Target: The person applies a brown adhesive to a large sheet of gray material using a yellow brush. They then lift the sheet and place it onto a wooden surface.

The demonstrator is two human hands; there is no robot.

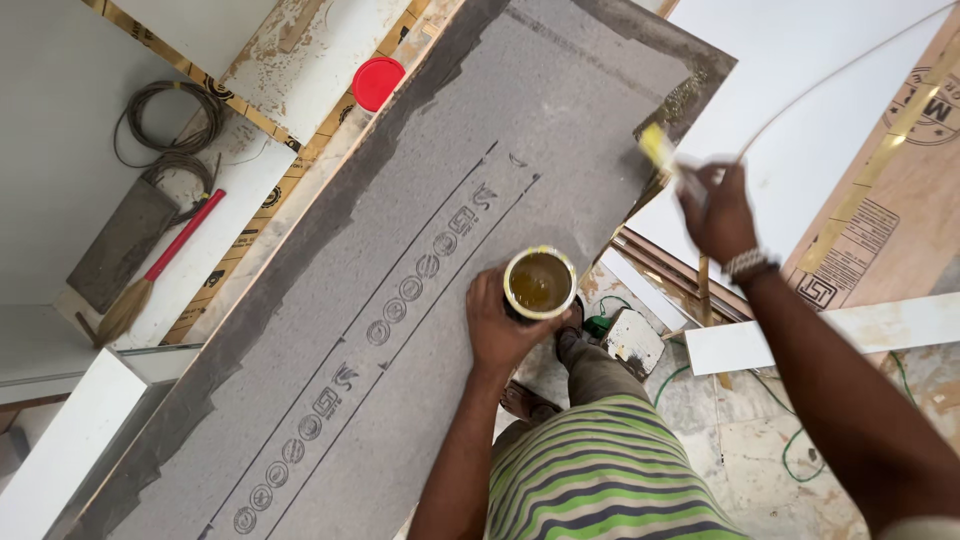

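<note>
Your left hand (500, 325) wraps fingers around open tin (540, 283) of amber liquid, tin resting at near right edge of grey board (400, 250). Your right hand (718, 212) closed around brush (668, 158), blurred, yellow tip pointing far-left toward board's right edge. Board long axis runs near-left to far-right, printed strip of round marks down its middle. Red round lid (378, 82) far, beside board's left edge. Red-handled broom (160, 268) and coiled wire (170, 125) at left. Brown plywood sheet (890, 210) with printed label at right.

carpentry worksite | plywood sheets (900, 190) | grey laminate board (400, 300) | coiled wire (170, 130) | broom (160, 270)
</note>
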